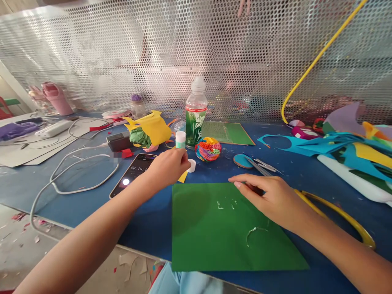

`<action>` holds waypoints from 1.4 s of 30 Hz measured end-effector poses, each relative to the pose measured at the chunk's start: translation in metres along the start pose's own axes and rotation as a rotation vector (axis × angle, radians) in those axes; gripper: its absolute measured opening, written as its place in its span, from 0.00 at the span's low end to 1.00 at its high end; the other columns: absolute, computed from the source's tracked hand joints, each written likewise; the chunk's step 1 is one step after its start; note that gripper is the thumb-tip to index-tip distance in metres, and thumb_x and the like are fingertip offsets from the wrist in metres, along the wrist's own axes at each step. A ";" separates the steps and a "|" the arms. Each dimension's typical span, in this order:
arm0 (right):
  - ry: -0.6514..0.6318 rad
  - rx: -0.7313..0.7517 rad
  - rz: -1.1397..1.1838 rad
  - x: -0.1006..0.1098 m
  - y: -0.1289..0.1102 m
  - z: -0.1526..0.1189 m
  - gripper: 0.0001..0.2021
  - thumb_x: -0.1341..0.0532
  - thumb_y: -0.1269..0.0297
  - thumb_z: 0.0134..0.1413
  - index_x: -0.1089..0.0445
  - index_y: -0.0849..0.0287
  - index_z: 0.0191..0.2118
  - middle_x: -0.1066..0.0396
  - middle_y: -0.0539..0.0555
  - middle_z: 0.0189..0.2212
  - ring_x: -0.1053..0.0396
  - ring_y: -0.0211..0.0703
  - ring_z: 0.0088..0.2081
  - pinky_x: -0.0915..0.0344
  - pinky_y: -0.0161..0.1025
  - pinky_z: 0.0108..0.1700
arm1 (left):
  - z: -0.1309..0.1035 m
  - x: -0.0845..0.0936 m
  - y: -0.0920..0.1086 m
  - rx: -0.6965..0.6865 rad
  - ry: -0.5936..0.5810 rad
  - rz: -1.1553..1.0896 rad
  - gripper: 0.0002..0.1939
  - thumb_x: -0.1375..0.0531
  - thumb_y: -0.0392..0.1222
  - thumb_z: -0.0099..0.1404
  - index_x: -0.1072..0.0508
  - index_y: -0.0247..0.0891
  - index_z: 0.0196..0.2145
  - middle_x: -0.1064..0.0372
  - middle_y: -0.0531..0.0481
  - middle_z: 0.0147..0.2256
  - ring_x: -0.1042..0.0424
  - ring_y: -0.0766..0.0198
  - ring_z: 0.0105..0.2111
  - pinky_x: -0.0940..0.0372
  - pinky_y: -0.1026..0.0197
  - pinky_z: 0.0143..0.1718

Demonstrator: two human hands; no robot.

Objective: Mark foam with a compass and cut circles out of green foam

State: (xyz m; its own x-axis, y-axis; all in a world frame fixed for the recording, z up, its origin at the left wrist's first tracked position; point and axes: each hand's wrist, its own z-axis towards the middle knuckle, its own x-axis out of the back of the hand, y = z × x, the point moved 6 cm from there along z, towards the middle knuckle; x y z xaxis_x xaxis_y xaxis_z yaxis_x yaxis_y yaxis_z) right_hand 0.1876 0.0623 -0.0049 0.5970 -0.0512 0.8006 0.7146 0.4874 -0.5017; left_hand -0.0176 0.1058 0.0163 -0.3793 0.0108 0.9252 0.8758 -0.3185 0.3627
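Note:
A green paper sheet (220, 232) lies at the table's front edge, with whitish glue-like marks and a curved streak on it. My left hand (176, 163) is closed around a white glue stick (180, 140) whose top pokes up above the fist. A round white cap (192, 165) stands right beside that hand, near a scrap of yellow paper (183, 177). Over the sheet's upper right edge is my right hand (260, 190), its thumb and index finger stretched to the left and slightly apart, with nothing visible between them.
Behind the sheet stand a green-labelled bottle (196, 118) and a colourful paper ball (208, 149). A phone (133, 173) and white cable (82, 189) lie left. Scissors (260, 165), yellow handles (339, 214) and blue paper scraps (306, 145) are right. A perforated metal screen (183, 49) rises behind.

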 end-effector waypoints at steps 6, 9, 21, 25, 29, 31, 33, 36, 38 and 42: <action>0.169 0.212 0.117 0.011 -0.033 -0.017 0.07 0.41 0.65 0.54 0.30 0.54 0.40 0.38 0.42 0.19 0.40 0.28 0.18 0.40 0.26 0.22 | -0.015 -0.030 0.045 -0.120 -0.399 -0.956 0.08 0.44 0.44 0.60 0.34 0.36 0.32 0.40 0.55 0.24 0.37 0.70 0.23 0.36 0.70 0.18; 0.255 0.282 0.130 0.015 -0.038 -0.023 0.06 0.40 0.68 0.54 0.31 0.54 0.39 0.36 0.42 0.20 0.39 0.27 0.19 0.39 0.25 0.24 | -0.023 -0.041 0.056 -0.090 -0.465 -1.122 0.06 0.43 0.41 0.60 0.34 0.35 0.32 0.38 0.54 0.25 0.36 0.71 0.23 0.36 0.72 0.16; 0.214 0.305 0.008 0.017 -0.043 -0.023 0.03 0.42 0.68 0.55 0.32 0.54 0.33 0.31 0.44 0.20 0.35 0.30 0.19 0.40 0.30 0.24 | -0.034 -0.048 0.062 0.008 -0.518 -1.153 0.07 0.40 0.42 0.60 0.31 0.35 0.31 0.37 0.54 0.26 0.37 0.71 0.26 0.35 0.73 0.18; 0.213 0.299 0.012 0.015 -0.042 -0.023 0.04 0.43 0.69 0.54 0.33 0.54 0.32 0.33 0.43 0.18 0.37 0.29 0.18 0.40 0.30 0.24 | -0.035 -0.049 0.063 0.010 -0.520 -1.135 0.08 0.39 0.43 0.59 0.31 0.36 0.32 0.37 0.54 0.26 0.37 0.71 0.26 0.35 0.73 0.18; 0.190 0.264 0.020 0.014 -0.039 -0.023 0.05 0.44 0.70 0.55 0.35 0.53 0.31 0.30 0.42 0.21 0.36 0.28 0.19 0.41 0.30 0.24 | -0.036 -0.049 0.063 0.020 -0.543 -1.130 0.07 0.40 0.43 0.60 0.30 0.36 0.33 0.37 0.55 0.25 0.37 0.72 0.24 0.36 0.74 0.18; 0.181 0.253 0.026 0.013 -0.038 -0.024 0.05 0.44 0.70 0.56 0.35 0.52 0.32 0.29 0.42 0.24 0.35 0.29 0.20 0.40 0.30 0.25 | -0.036 -0.049 0.064 0.016 -0.542 -1.130 0.07 0.40 0.42 0.60 0.30 0.35 0.32 0.37 0.55 0.25 0.37 0.73 0.24 0.36 0.74 0.18; 0.175 0.255 0.034 0.013 -0.038 -0.024 0.04 0.44 0.69 0.56 0.35 0.51 0.34 0.29 0.41 0.24 0.34 0.29 0.20 0.40 0.30 0.25 | -0.036 -0.048 0.063 0.008 -0.529 -1.124 0.07 0.40 0.42 0.60 0.30 0.35 0.31 0.37 0.54 0.25 0.37 0.72 0.24 0.36 0.74 0.18; 0.141 0.226 0.067 0.011 -0.036 -0.024 0.04 0.44 0.69 0.56 0.36 0.51 0.34 0.30 0.41 0.22 0.35 0.29 0.20 0.40 0.29 0.24 | -0.036 -0.047 0.063 0.003 -0.520 -1.114 0.06 0.40 0.41 0.60 0.30 0.35 0.30 0.36 0.53 0.26 0.37 0.72 0.25 0.35 0.75 0.18; 0.113 0.198 0.088 0.010 -0.034 -0.024 0.04 0.45 0.68 0.56 0.36 0.51 0.34 0.32 0.40 0.20 0.35 0.29 0.19 0.41 0.29 0.23 | -0.036 -0.047 0.063 -0.004 -0.517 -1.113 0.05 0.40 0.40 0.60 0.30 0.35 0.30 0.36 0.53 0.26 0.37 0.72 0.25 0.35 0.75 0.18; 0.087 0.178 0.088 0.009 -0.033 -0.024 0.03 0.45 0.67 0.56 0.37 0.51 0.33 0.32 0.40 0.20 0.35 0.29 0.19 0.41 0.28 0.23 | -0.036 -0.046 0.062 -0.008 -0.509 -1.120 0.05 0.41 0.39 0.60 0.31 0.35 0.30 0.36 0.54 0.26 0.38 0.73 0.24 0.35 0.75 0.18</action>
State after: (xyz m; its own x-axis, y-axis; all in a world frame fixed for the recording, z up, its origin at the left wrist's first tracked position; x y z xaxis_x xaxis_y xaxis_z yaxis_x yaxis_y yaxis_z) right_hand 0.1783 0.0249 0.0108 0.6889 -0.0736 0.7211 0.5877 0.6390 -0.4963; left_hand 0.0435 0.0511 -0.0078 -0.7587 0.6501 0.0424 0.1395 0.0985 0.9853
